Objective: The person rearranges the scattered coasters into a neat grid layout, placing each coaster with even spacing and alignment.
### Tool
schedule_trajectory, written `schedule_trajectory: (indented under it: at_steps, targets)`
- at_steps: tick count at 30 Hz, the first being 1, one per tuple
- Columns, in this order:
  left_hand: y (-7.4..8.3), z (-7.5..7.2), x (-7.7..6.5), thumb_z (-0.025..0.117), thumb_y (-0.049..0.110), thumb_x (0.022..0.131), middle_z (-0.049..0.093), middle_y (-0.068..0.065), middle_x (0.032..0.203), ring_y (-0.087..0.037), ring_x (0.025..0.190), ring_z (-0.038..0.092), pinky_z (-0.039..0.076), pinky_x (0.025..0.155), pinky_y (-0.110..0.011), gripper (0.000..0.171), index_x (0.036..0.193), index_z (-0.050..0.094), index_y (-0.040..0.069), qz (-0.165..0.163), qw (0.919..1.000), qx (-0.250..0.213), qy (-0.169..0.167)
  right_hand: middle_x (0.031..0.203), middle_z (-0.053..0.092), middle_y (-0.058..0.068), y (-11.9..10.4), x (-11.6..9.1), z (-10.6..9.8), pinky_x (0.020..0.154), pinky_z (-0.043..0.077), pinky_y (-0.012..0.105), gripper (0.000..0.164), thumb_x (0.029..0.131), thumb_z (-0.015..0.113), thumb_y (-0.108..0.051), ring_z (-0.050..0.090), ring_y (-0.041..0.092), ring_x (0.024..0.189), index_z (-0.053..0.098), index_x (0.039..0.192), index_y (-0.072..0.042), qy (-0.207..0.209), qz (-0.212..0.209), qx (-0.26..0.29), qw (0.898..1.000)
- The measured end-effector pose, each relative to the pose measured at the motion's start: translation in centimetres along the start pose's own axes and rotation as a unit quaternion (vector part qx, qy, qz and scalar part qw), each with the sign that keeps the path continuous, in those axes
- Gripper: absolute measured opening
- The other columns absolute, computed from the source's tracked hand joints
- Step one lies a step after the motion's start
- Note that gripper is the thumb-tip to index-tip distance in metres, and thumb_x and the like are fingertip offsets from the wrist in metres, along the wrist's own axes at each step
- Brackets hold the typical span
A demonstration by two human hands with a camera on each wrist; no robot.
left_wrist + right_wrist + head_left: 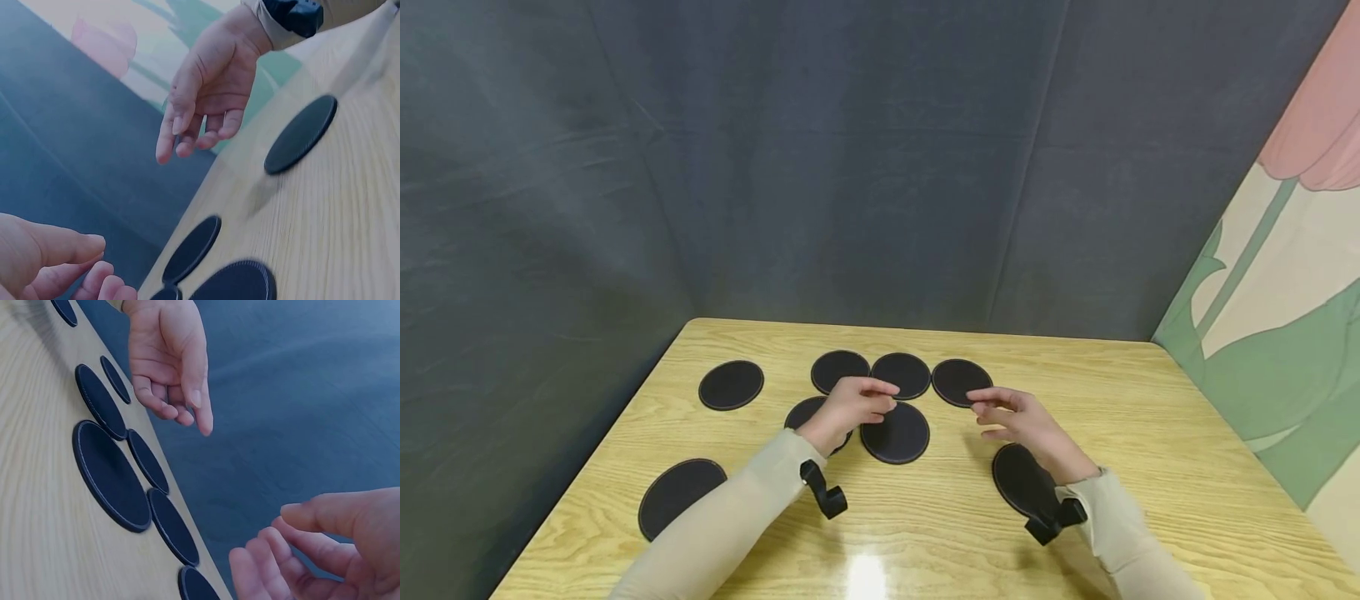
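Several round black coasters with stitched rims lie flat on the wooden table (940,533). My left hand (850,408) is held in the air over the middle group, covering part of one coaster (802,412) and overlapping the front middle coaster (895,437) in the head view. Its fingers bend loosely around nothing. Over the right side hovers my right hand (1018,425), fingers loosely bent and holding nothing. Its fingertips overlap the right coaster of the back row (958,382), and its wrist partly hides a nearer coaster (1022,479).
Two more coasters lie apart on the left, one farther back (731,385) and one nearer (677,496), the latter partly behind my left sleeve (730,517). A dark curtain (850,167) hangs along the back and left. On the right is a wall with a painted flower (1292,333).
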State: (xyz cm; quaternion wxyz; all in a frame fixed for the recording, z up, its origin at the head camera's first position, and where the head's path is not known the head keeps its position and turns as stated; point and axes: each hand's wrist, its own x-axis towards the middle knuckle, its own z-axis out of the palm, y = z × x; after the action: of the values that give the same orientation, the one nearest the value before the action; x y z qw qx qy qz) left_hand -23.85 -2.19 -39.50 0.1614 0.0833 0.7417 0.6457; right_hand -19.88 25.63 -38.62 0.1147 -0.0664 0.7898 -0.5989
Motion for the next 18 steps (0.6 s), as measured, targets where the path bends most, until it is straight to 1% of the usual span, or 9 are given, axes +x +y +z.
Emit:
schedule_trajectory:
  at_steps: [4, 7, 9, 12, 14, 15, 17, 18]
  targets:
    - [0.3, 1.3, -0.1, 0.063, 0.005, 0.092, 0.064, -0.018, 0.117, -0.021, 0.1, 0.066, 0.056, 0.085, -0.036, 0.026, 0.116, 0.067, -0.002, 0.011, 0.9996, -0.005, -0.027, 0.108, 0.061, -0.001, 0.2, -1.3, -1.2, 0.082, 0.057, 0.031, 0.044, 0.097, 0.059, -0.018, 0.061, 0.016, 0.096, 0.051, 0.132, 0.008, 0.002, -0.006, -0.007, 1.0]
    - [0.5, 2.4, -0.3, 0.063, 0.005, 0.092, 0.067, -0.013, 0.11, -0.025, 0.1, 0.066, 0.057, 0.081, -0.033, 0.026, 0.117, 0.066, -0.003, 0.022, 0.9988, -0.008, -0.042, 0.108, 0.061, -0.001, 0.5, -2.1, -2.1, 0.082, 0.057, 0.03, 0.044, 0.096, 0.06, -0.017, 0.062, 0.015, 0.096, 0.051, 0.131, 0.009, 0.001, -0.006, -0.011, 1.0]
    - [0.5, 3.3, -0.4, 0.063, 0.004, 0.091, 0.067, -0.012, 0.104, -0.031, 0.1, 0.065, 0.057, 0.078, -0.031, 0.025, 0.116, 0.067, -0.003, 0.027, 0.9982, -0.011, -0.053, 0.108, 0.061, -0.001, 0.7, -2.6, -2.6, 0.081, 0.057, 0.029, 0.045, 0.096, 0.06, -0.016, 0.063, 0.013, 0.096, 0.05, 0.131, 0.011, -0.002, -0.008, -0.015, 1.0]
    - [0.4, 4.6, -0.5, 0.064, 0.003, 0.09, 0.067, -0.01, 0.096, -0.032, 0.095, 0.065, 0.056, 0.075, -0.031, 0.026, 0.115, 0.067, -0.004, 0.032, 0.9973, -0.01, -0.066, 0.112, 0.061, 0.002, 1.0, -3.4, -3.4, 0.082, 0.057, 0.028, 0.047, 0.097, 0.058, -0.016, 0.064, 0.012, 0.096, 0.047, 0.132, 0.014, -0.008, -0.013, -0.027, 1.0]
    - [0.4, 5.6, -0.6, 0.066, 0.002, 0.088, 0.066, -0.008, 0.091, -0.027, 0.087, 0.065, 0.057, 0.075, -0.033, 0.026, 0.113, 0.068, -0.003, 0.028, 0.9971, -0.005, -0.07, 0.115, 0.061, 0.004, 1.2, -4.0, -4.0, 0.082, 0.057, 0.029, 0.049, 0.098, 0.057, -0.017, 0.064, 0.013, 0.096, 0.046, 0.133, 0.015, -0.012, -0.017, -0.037, 0.999]
    - [0.3, 6.0, -0.7, 0.066, 0.002, 0.087, 0.066, -0.007, 0.089, -0.022, 0.084, 0.064, 0.057, 0.075, -0.034, 0.027, 0.113, 0.068, -0.004, 0.027, 0.997, -0.002, -0.072, 0.116, 0.061, 0.005, 1.3, -4.2, -4.3, 0.082, 0.057, 0.029, 0.049, 0.098, 0.057, -0.018, 0.064, 0.014, 0.097, 0.046, 0.133, 0.015, -0.012, -0.016, -0.04, 0.999]
    - [0.3, 6.9, -0.8, 0.067, 0.001, 0.085, 0.065, -0.006, 0.087, -0.016, 0.079, 0.062, 0.057, 0.076, -0.036, 0.027, 0.112, 0.068, -0.004, 0.022, 0.9971, -0.001, -0.073, 0.119, 0.061, 0.004, 1.6, -4.8, -4.8, 0.082, 0.056, 0.029, 0.05, 0.098, 0.057, -0.019, 0.063, 0.015, 0.098, 0.046, 0.133, 0.014, -0.009, -0.007, -0.041, 0.999]
    - [0.2, 7.4, -0.8, 0.067, 0.0, 0.085, 0.065, -0.005, 0.086, -0.013, 0.077, 0.061, 0.057, 0.077, -0.036, 0.027, 0.111, 0.069, -0.004, 0.021, 0.9972, 0.003, -0.072, 0.121, 0.061, 0.005, 1.8, -5.0, -5.0, 0.083, 0.056, 0.029, 0.05, 0.098, 0.058, -0.019, 0.063, 0.014, 0.099, 0.046, 0.133, 0.014, -0.006, -0.003, -0.042, 0.999]
